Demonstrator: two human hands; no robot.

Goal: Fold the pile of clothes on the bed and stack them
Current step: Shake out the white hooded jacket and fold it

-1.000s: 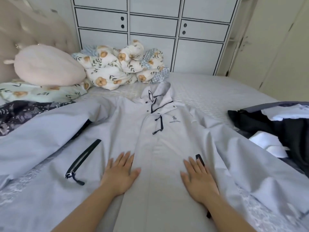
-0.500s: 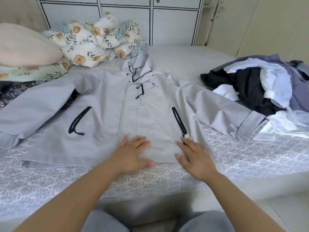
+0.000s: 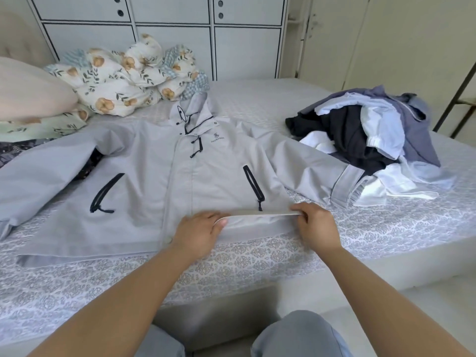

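Hem now lifted off bed, left hand [image 3: 198, 229] and right hand [image 3: 315, 225] pinching grey jacket [image 3: 159, 176] spread flat

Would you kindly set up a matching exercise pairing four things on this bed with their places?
Things:
1. grey jacket
2. pile of clothes
3. floral quilt
4. pink pillow

Places:
A. bunched by the cabinets
B. heaped at the right
C. far left edge
D. spread flat, hem pinched by both hands

Pairs: 1-D, 2-B, 3-A, 4-C
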